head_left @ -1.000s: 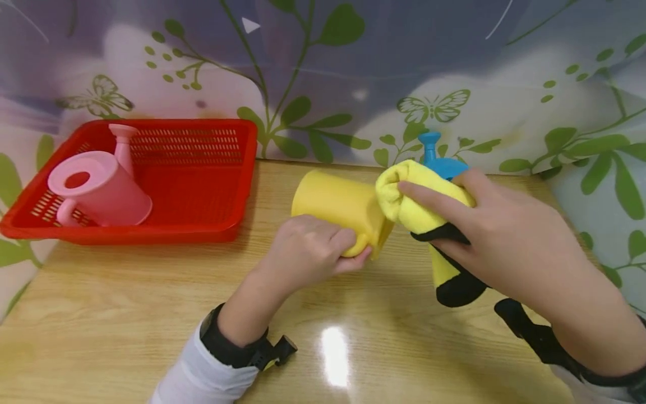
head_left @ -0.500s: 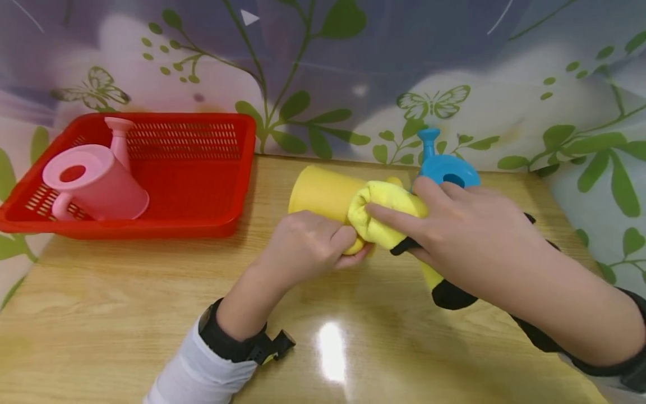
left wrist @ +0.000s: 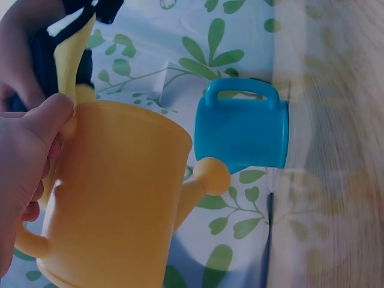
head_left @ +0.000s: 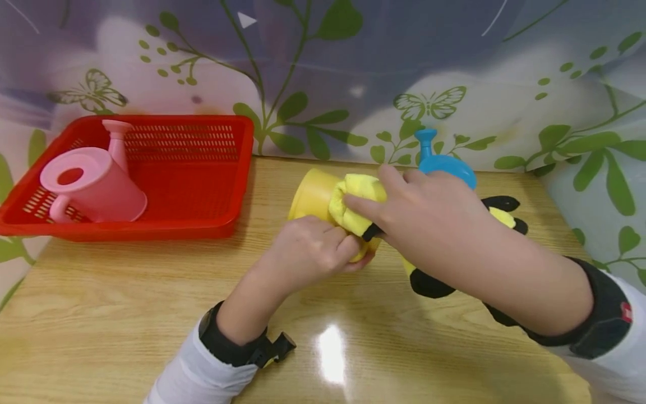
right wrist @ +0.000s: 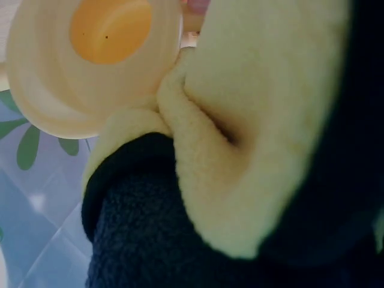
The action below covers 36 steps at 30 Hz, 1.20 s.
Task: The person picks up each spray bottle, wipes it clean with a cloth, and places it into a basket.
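My left hand (head_left: pixel 313 252) grips the handle of a yellow watering can (head_left: pixel 309 197), which is tilted on its side. In the left wrist view its rose-tipped spout (left wrist: pixel 210 177) sticks out away from that hand. My right hand (head_left: pixel 434 216) holds a bunched yellow and black cloth (head_left: pixel 359 193) against the can, fingers curled over the fabric. Black-edged folds hang below and behind the palm. The can's top with its round opening (right wrist: pixel 111 30) shows in the right wrist view, beside the cloth. Cloth and hands hide much of the can's body in the head view.
A blue watering can (head_left: pixel 449 167) stands behind my right hand, partly hidden by it. At the left, a red basket (head_left: pixel 243 185) holds a pink watering can (head_left: pixel 103 188). A leaf-patterned curtain (head_left: pixel 303 67) backs the wooden table (head_left: pixel 126 314).
My right hand has moved left with the cloth, from beside the yellow watering can's top end onto its body. My left hand stays nearly still on the handle.
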### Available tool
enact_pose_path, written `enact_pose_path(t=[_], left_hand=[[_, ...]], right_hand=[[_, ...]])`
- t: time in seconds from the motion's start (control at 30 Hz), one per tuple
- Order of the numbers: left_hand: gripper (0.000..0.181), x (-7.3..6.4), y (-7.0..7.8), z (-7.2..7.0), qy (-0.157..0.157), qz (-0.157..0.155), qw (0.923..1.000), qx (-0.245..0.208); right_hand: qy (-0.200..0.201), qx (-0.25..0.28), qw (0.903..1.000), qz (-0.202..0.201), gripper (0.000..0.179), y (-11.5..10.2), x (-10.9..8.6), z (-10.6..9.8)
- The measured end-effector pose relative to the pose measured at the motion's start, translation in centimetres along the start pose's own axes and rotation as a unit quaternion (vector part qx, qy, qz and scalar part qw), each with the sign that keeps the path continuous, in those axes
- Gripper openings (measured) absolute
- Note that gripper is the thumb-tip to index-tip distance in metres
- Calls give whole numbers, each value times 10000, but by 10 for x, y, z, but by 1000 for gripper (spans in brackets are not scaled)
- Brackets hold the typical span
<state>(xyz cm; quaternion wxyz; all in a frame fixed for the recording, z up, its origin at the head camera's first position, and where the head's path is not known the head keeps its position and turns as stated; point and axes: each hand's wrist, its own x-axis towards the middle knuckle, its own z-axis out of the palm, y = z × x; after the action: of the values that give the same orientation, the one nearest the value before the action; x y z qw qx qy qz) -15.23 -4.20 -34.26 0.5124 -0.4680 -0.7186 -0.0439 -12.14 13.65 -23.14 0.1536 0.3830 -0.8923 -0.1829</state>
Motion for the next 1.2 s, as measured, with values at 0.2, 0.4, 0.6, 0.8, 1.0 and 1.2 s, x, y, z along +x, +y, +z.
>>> enact_pose_path(t=[0.2,0.4,0.6,0.8,1.0,1.2], left_hand=[[30,2,3,1,54,190,9998,-69],[26,3,5,1,2,311,9992,-246],[31,3,6,-1,-34,338,9987,-383],[28,2,6,-2,-134,318,9982,-487],[30,2,5,0,-70,250,9987,-445],[36,-1,1,0,60,172,9993,-323]], right_hand=[[-243,112,9993,-255,51,0,19,-2],[-642,502,9966,-104,53,-2,37,-8],[-651,419,9968,-186,52,-5,54,-9],[-1462,922,9850,10,52,1,57,-11],[-1688,1221,9780,111,52,9,45,-13],[-1432,1079,9837,142,52,15,22,-8]])
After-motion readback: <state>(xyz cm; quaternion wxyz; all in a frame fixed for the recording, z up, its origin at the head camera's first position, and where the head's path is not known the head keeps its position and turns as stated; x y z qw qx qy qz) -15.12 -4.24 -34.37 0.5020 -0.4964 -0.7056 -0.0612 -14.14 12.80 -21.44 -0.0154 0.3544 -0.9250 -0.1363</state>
